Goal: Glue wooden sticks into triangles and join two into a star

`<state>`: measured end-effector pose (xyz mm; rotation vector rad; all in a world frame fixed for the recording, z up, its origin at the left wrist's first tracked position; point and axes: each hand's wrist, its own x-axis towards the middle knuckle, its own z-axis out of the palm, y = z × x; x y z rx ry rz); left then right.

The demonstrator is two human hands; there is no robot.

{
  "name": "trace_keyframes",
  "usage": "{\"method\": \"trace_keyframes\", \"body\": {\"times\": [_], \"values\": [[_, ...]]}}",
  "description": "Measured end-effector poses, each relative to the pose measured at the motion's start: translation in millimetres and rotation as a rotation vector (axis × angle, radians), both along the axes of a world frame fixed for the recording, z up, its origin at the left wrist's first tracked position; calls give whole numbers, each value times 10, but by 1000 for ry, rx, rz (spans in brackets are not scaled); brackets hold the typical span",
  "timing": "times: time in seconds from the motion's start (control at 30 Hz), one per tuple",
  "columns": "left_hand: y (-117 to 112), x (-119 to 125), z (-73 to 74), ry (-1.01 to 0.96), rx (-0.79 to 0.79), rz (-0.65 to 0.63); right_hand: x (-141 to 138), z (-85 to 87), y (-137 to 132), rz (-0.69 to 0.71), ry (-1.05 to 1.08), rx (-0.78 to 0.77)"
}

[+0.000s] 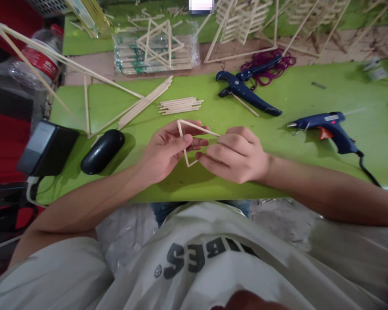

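Between my two hands is a small frame of thin wooden sticks (183,144), joined at two visible corners on its left side. My left hand (168,148) pinches the left stick, thumb on top and fingers behind. My right hand (234,155) is closed around the right part of the frame, so its far corner is hidden. Just beyond my hands lies a short pile of cut wooden sticks (180,105). Longer sticks (145,102) lie in a bundle to the left of that pile.
A blue glue gun (333,125) with a lit red light lies at right. Blue cutters (248,92) rest near purple cord (271,71). At left are a black mouse (102,151), a dark box (48,146) and a bottle (35,60). Stick structures (242,21) stand behind on the green table (310,172).
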<state>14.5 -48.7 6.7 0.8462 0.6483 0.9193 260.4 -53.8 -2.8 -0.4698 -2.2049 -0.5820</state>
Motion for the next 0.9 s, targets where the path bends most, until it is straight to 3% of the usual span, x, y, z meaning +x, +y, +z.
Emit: {"method": "trace_keyframes", "body": {"times": [0.2,0.33,0.6,0.9], "values": [[-29,-19,78,41,53,-36,-22,-54,40,-41,181,-136],[-40,-36,44,103,81,-24,-32,-94,35,-87,301,-252],[-22,-84,-34,225,96,4,-20,-154,7,-114,242,-259],[-39,-96,4,222,253,-75,-46,-36,-22,-36,325,-313]]}}
